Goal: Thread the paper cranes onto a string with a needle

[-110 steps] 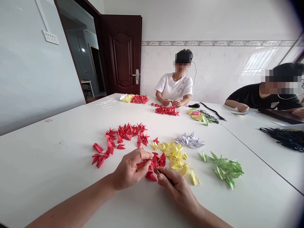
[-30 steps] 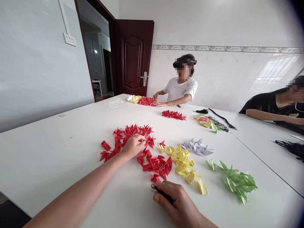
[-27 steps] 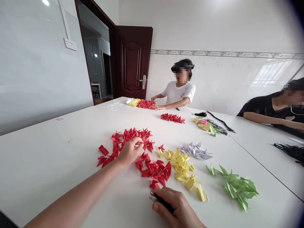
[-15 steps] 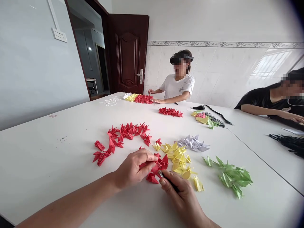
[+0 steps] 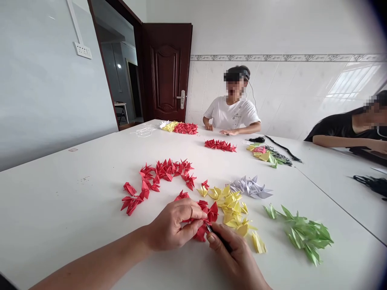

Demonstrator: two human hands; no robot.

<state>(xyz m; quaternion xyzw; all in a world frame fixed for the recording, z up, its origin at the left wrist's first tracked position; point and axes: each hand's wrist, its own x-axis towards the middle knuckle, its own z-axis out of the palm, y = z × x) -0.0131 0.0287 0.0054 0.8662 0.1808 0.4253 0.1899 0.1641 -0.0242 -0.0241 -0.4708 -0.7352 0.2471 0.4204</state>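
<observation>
My left hand (image 5: 179, 223) is closed, thumb and fingertips pinched on a red paper crane (image 5: 201, 233) just above the white table (image 5: 90, 217). In my right hand (image 5: 234, 249) is a slim black tool (image 5: 222, 238) with a metal tip; most of it is hidden in my grip, so its kind is unclear. The tip meets the red paper beside my left fingertips. More red folded cranes (image 5: 165, 169) lie in a curved group beyond my left hand. Yellow paper cranes (image 5: 232, 203) are spread just past my right hand.
Lilac cranes (image 5: 249, 187) and green cranes (image 5: 308, 233) lie to the right. Farther back are a red row (image 5: 220, 145) and tasselled strings (image 5: 272, 155). A person in white (image 5: 232, 110) sits across, another in black (image 5: 338, 125) at right. Black cords (image 5: 371, 183) lie near the right edge.
The view has shifted slightly, so things sit a little lower and to the right. The tool's tip has come closer to my left fingertips. The person across has straightened up and shifted their hands.
</observation>
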